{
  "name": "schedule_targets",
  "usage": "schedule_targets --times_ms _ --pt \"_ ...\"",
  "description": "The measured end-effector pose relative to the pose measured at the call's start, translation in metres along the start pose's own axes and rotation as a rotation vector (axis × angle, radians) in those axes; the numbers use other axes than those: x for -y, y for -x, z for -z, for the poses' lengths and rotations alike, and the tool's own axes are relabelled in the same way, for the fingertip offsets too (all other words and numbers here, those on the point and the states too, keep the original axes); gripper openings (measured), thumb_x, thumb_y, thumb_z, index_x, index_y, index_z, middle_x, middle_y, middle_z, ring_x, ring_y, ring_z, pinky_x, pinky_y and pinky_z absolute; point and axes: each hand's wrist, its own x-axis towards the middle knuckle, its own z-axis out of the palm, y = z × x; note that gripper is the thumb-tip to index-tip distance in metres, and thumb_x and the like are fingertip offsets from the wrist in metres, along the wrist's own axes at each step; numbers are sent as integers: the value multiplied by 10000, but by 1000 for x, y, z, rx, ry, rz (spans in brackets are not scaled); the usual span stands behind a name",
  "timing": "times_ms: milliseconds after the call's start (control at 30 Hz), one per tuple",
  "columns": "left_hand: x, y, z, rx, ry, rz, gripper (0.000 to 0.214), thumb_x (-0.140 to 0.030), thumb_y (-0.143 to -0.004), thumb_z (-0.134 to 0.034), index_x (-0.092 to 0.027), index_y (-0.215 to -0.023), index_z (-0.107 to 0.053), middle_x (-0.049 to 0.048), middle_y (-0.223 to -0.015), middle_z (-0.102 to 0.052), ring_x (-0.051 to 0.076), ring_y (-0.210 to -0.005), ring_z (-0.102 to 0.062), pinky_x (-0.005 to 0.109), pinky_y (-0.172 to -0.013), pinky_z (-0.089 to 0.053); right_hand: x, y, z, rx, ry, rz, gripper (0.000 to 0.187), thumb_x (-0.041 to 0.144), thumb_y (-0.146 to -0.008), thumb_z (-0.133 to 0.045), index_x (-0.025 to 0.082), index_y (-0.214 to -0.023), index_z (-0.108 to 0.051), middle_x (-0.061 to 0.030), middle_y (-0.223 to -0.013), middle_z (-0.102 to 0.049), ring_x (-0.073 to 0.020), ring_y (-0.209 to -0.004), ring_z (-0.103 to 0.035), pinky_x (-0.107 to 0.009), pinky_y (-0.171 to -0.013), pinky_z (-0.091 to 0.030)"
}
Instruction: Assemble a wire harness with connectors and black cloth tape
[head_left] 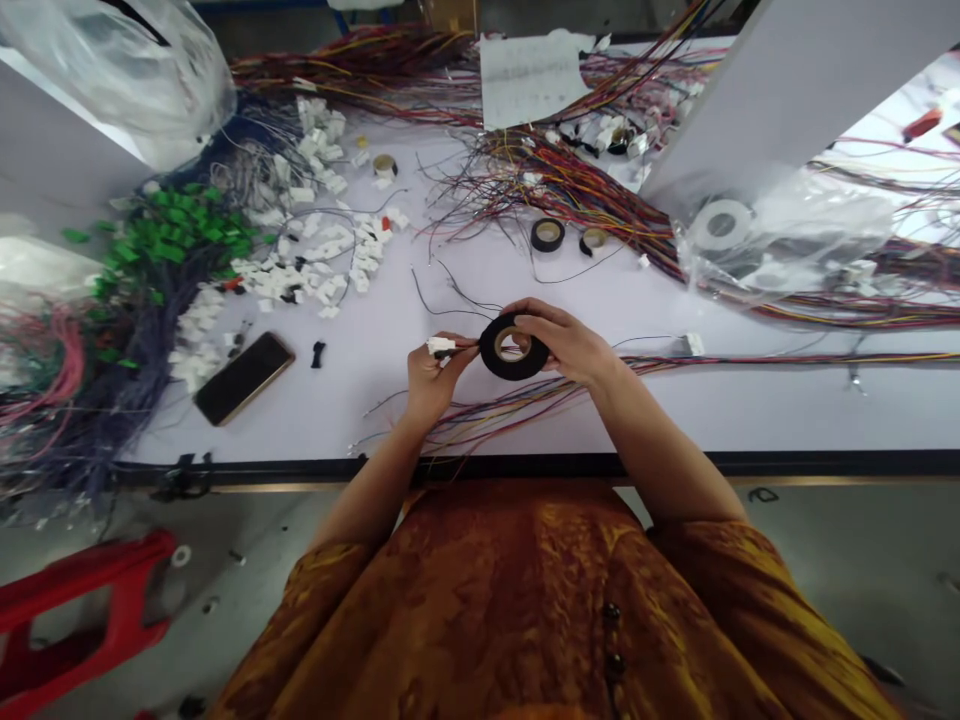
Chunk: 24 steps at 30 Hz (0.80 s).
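Orange-brown shirt [525, 600] nearest; right hand [571, 345] grasps black tape roll [514, 369] (fingertip [526, 323] overlapping it), left hand [433, 382] holding white connector [439, 345] just beside.

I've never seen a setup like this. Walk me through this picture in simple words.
There's no machine here: these are a person's own two bare hands, seen by a camera worn on the head, looking forward and down. That's why the patterned clothing fills the bottom.

The left hand holds a small white connector with wires. The right hand holds a roll of black tape, close to the left fingertips.

On the pale table, a phone lies to the left, near piles of white connectors and green connectors. Farther back are bundled colored wires and a sheet of paper.
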Motion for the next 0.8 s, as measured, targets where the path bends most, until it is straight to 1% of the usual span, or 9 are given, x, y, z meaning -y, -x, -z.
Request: schedule_targets --times_ms 100,167,300,400,533,633,667,733,800 --pt "-3 0 0 3 -74 -1 122 -299 -829 -714 -180 -826 -744 38 -837 -717 164 -801 -661 300 -761 -515 -1 6 -2 60 -9 -12 205 336 -869 -571 215 -1034 -568 69 -614 -439 -47 -411 -303 -190 -350 -166" --pt "-5 -1 0 14 -61 56 126 -296 -829 -703 -178 -799 -735 29 -786 -701 152 -752 -640 289 -726 -509 0 8 1 91 -14 -25 232 375 -871 -584 211 -1034 -574 75 -595 -423 -43 -397 -278 -195 -348 -158" --pt "-2 -4 1 36 115 140 134 -265 -793 -725 -179 -691 -713 16 -726 -667 130 -709 -613 262 -683 -511 2 1 9 11 -25 2 253 434 -900 -551 210 -1006 -602 66 -584 -430 -46 -374 -261 -211 -353 -127" --pt "4 -6 4 37 161 101 96 -250 -768 -755 -183 -703 -730 37 -890 -692 130 -795 -637 252 -708 -526 7 -12 11 -9 -22 -28 226 420 -928 -527 207 -938 -602 62 -556 -420 -49 -360 -242 -213 -348 -121" --pt "11 -9 5 35 172 103 90 -257 -737 -787 -184 -782 -759 62 -1101 -705 122 -832 -654 237 -710 -534 17 -25 10 47 32 -144 234 433 -928 -561 203 -890 -582 64 -529 -402 -52 -355 -247 -210 -334 -123" --pt "13 -9 1 25 193 143 93 -255 -740 -771 -166 -722 -755 49 -857 -727 97 -681 -618 199 -564 -470 17 -24 6 73 111 -160 251 445 -942 -533 202 -900 -579 68 -547 -377 -56 -377 -224 -218 -344 -114" --pt "12 -9 0 12 204 167 104 -259 -746 -763 -162 -710 -755 29 -727 -697 84 -602 -584 191 -516 -436 13 -20 3 64 166 -119 254 440 -946 -518 198 -917 -587 61 -568 -400 -62 -395 -250 -219 -353 -148" --pt "10 -10 -3 -18 221 241 121 -276 -752 -756 -157 -726 -760 -21 -526 -590 59 -458 -489 182 -432 -361 -2 -4 -6 5 328 70 236 397 -934 -528 185 -1000 -605 20 -676 -520 -91 -500 -412 -224 -427 -322" --pt "4 -10 -5 -48 232 316 146 -300 -749 -761 -154 -746 -759 -57 -420 -494 44 -358 -396 181 -365 -280 -24 16 -18 -59 523 336 292 334 -889 -590 175 -1134 -597 -52 -930 -635 -152 -772 -581 -275 -649 -489"
